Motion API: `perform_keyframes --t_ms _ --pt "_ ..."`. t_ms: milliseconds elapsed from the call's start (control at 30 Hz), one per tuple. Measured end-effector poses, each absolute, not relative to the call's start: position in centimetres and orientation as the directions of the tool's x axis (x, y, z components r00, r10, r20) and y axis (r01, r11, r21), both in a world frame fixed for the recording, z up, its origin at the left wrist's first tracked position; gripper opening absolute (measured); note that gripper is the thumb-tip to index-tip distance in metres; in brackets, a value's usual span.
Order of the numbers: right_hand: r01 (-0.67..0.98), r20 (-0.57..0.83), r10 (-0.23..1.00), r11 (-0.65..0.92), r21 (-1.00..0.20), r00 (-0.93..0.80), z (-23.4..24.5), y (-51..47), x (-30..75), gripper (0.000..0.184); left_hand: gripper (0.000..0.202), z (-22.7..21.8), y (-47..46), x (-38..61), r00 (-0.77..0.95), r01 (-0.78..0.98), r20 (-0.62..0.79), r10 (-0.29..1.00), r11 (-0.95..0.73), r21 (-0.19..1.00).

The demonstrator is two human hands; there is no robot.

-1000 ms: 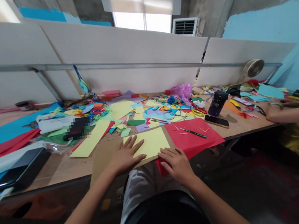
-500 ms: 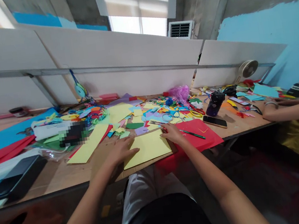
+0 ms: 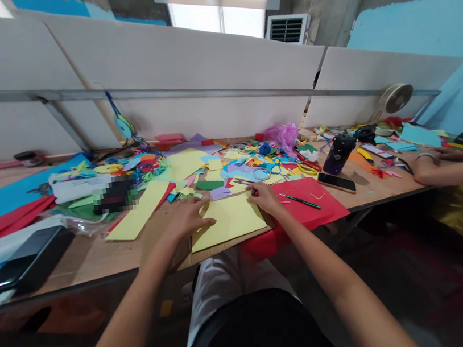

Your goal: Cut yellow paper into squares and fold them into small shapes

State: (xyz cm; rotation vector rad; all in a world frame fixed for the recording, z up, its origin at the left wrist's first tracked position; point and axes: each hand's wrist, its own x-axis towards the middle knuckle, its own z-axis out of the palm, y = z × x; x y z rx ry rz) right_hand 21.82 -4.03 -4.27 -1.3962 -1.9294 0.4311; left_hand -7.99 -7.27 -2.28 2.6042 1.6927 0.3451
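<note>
A sheet of yellow paper point(image 3: 227, 220) lies on brown cardboard point(image 3: 154, 242) at the table's front edge. My left hand point(image 3: 188, 217) rests at the sheet's left side, fingers stretched out and thumb over the paper. At the upper right corner is my right hand point(image 3: 264, 196), its fingers closed. A thin, pointed grey tool point(image 3: 241, 181) sticks out beyond them to the upper left; its kind is too small to tell. Red paper point(image 3: 326, 206) lies just right of that hand, with a dark green pen point(image 3: 299, 200) on top.
Coloured paper scraps point(image 3: 215, 177) cover the table behind the sheet. A phone point(image 3: 337, 183) and a dark bottle point(image 3: 337, 154) stand to the right, near another person's arm point(image 3: 455, 168). On the left lie a yellow strip point(image 3: 137, 212) and a black box-shaped device point(image 3: 28, 262).
The camera view has shifted slightly, so the table sits higher in the picture. Both hands stay at the yellow sheet, the right one still with its fingers closed at the corner.
</note>
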Motion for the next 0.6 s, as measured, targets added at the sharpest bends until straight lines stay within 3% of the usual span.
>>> perform_keyframes --t_ms 300,533,600 --pt "0.689 0.384 0.909 0.384 -0.615 -0.164 -3.9 -4.8 21.3 0.013 0.058 -0.6 -8.6 -7.0 0.392 0.909 0.153 0.907 -0.408 0.086" --pt "0.671 0.351 0.911 0.399 -0.625 -0.216 -3.8 -4.7 21.3 0.037 0.074 -0.9 -8.8 -6.9 0.340 0.919 0.147 0.929 -0.361 0.159" --pt "0.671 0.338 0.915 0.393 -0.629 -0.220 -3.8 -4.8 21.3 0.034 0.073 -0.6 -9.1 -7.0 0.338 0.914 0.162 0.927 -0.364 0.177"
